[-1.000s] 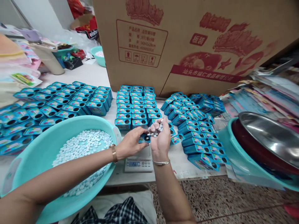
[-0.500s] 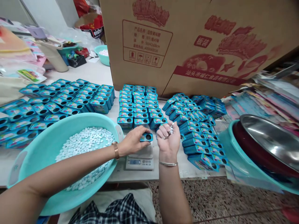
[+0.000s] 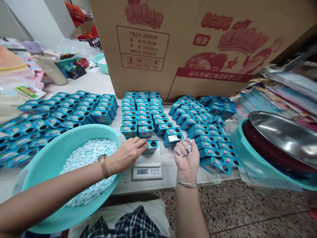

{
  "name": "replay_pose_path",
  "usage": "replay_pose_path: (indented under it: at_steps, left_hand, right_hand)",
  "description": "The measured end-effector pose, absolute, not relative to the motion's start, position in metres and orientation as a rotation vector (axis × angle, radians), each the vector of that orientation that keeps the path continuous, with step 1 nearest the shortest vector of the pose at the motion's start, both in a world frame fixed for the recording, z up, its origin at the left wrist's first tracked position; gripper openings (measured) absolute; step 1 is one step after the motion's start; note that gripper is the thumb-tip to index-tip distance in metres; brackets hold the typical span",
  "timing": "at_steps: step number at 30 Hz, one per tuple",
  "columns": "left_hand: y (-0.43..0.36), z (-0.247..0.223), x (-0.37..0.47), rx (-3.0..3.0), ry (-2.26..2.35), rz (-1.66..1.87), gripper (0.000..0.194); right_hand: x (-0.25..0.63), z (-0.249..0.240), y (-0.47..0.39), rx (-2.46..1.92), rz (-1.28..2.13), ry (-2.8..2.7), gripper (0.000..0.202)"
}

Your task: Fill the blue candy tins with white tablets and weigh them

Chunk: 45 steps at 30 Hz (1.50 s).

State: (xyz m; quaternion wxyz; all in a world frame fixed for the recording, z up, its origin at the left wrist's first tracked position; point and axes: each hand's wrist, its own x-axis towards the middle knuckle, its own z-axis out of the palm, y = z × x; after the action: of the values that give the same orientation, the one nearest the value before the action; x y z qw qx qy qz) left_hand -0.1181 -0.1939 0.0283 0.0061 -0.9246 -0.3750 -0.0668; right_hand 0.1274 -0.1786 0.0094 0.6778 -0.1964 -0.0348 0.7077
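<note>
A small blue tin (image 3: 151, 146) with a round hole in its top stands on the white digital scale (image 3: 158, 173). Just left of that tin is my left hand (image 3: 130, 153), its fingers stretched out near the tin's edge; whether they touch it I cannot tell. My right hand (image 3: 186, 157) is turned palm up, fingers curled round several small white candies (image 3: 190, 146) that peek out at the top. Behind it, a blue tin (image 3: 174, 137) with a bright glare on its top ends the middle rows. Many white candies (image 3: 92, 150) lie in the turquoise basin (image 3: 37, 175) under my left forearm.
Rows of blue tins (image 3: 101, 114) cover the left of the table, with more tins (image 3: 209, 145) on the right. A large cardboard box (image 3: 170, 39) walls off the back. Stacked basins with a steel bowl (image 3: 284, 132) sit at the right edge.
My left hand has let go of the tin on the scale and drawn back left. My right hand has shifted right, still closed on candies. The scale display reads differently, and the view has shifted slightly.
</note>
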Motion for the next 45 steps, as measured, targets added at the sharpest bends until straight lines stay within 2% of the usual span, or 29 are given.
replay_pose_path:
  at_steps: [8, 15, 19, 22, 26, 30, 36, 45]
  left_hand:
    - [-0.197, 0.031, -0.118, -2.913, -1.248, -0.238, 0.031]
    - [-0.175, 0.041, -0.124, -3.158, -1.643, -0.642, 0.011]
    - [-0.169, 0.043, -0.128, -3.173, -1.766, -0.695, 0.015]
    - [-0.174, 0.049, -0.117, -3.08, -1.857, -0.878, 0.016]
    - [-0.19, 0.067, -0.08, -3.118, -1.672, -1.116, 0.012]
    - [-0.196, 0.074, -0.058, -3.187, -1.386, -0.994, 0.022]
    - [-0.188, 0.051, -0.098, -2.895, -1.635, -0.937, 0.061]
    - [-0.196, 0.025, -0.126, -2.851, -1.787, -0.809, 0.073]
  right_hand:
    - [0.123, 0.003, -0.184, -0.45, 1.606, -0.065, 0.018]
    - [0.105, -0.005, -0.191, -0.411, 1.692, 0.095, 0.019]
    - [0.098, -0.005, -0.197, -0.372, 1.756, 0.178, 0.016]
    - [0.089, -0.001, -0.201, -0.465, 1.73, 0.319, 0.017]
    - [0.072, 0.009, -0.206, -0.551, 1.699, 0.379, 0.024]
    - [0.07, 0.011, -0.21, -0.528, 1.766, 0.392, 0.022]
    - [0.1, -0.002, -0.212, -0.663, 1.602, 0.424, 0.018]
    - [0.125, -0.019, -0.212, -0.738, 1.518, 0.358, 0.015]
